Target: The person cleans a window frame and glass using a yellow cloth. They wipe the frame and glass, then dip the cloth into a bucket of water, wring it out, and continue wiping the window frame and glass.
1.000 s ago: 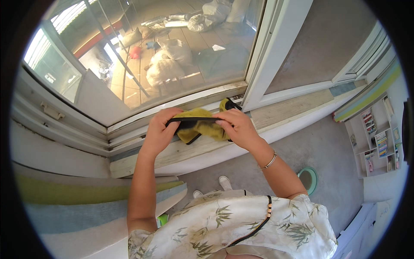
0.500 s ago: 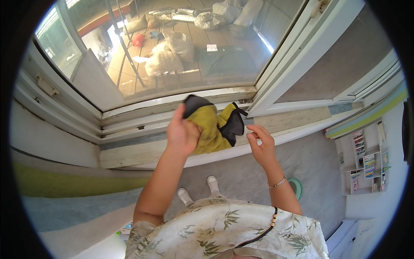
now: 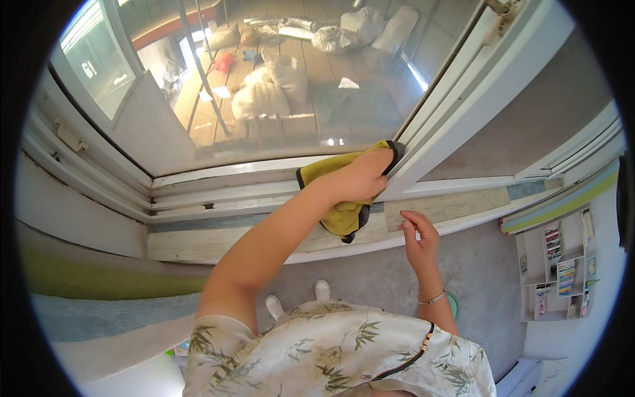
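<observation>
Left hand (image 3: 360, 178) clenched on yellow cleaning cloth (image 3: 344, 215), pressed to white window frame (image 3: 436, 126) above the sill (image 3: 264, 225) — right hand (image 3: 418, 235) loose, empty; dangling cloth corner likely to snag in the track.

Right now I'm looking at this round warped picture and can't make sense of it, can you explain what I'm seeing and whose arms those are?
The picture comes from a wide fisheye camera worn on a person's head, looking down, so straight edges bend near the rim. The arms rising from the lower edge are that person's own. The left hand presses a yellow cloth with dark edging against the white window frame. The right hand is raised beside it and looks empty. Below runs a worn window sill. Through the glass you see a wooden deck with white sacks. At the bottom are the person's leaf-print top and white shoes.
</observation>
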### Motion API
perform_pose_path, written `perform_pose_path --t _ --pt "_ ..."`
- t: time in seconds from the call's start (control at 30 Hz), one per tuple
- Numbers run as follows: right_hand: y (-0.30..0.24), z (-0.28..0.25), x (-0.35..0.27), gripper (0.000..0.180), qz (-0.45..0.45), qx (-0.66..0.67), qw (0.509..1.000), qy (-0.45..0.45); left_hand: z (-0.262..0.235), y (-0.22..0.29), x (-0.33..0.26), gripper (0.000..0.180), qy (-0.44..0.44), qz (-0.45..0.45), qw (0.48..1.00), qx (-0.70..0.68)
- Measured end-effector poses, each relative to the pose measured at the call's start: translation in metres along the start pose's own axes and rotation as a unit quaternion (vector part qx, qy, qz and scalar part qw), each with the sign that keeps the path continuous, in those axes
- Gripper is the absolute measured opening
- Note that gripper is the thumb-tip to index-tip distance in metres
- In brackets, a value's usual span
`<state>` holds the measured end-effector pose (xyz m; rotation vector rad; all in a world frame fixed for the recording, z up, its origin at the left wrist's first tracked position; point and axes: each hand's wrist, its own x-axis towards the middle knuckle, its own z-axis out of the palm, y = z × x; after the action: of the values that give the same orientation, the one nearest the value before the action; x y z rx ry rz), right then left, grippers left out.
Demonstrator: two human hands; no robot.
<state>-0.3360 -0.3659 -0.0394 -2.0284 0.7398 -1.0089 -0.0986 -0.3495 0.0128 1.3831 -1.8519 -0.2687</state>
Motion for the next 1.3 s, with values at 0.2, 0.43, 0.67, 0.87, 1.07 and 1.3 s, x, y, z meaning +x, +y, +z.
perform_pose_path --t 0.2,0.43,0.67,0.87,1.07,1.3 --pt "0.013 0.002 -0.009 0.014 0.054 0.006 0.998 -0.021 0.019 -0.005 -0.002 0.042 0.02 0.016 0.995 0.098" --pt "0.002 0.026 -0.003 0.014 0.043 0.028 0.997 -0.049 0.02 -0.001 -0.008 0.044 -0.008 0.014 0.964 0.264" --pt "0.012 0.02 -0.004 0.013 0.003 0.01 0.999 -0.045 -0.013 -0.002 -0.044 0.043 -0.009 -0.026 0.951 0.307" --pt "0.026 -0.002 -0.022 0.014 0.055 -0.007 0.998 -0.02 0.019 -0.01 -0.005 0.041 0.033 0.05 0.974 0.22" --pt "0.013 0.011 -0.032 0.014 0.098 0.015 0.993 -0.061 0.024 -0.005 -0.021 0.048 0.033 -0.009 0.962 0.272" --pt "-0.027 0.049 -0.025 0.012 0.01 0.083 0.99 -0.11 -0.037 0.005 -0.081 0.047 0.056 -0.14 0.949 0.278"
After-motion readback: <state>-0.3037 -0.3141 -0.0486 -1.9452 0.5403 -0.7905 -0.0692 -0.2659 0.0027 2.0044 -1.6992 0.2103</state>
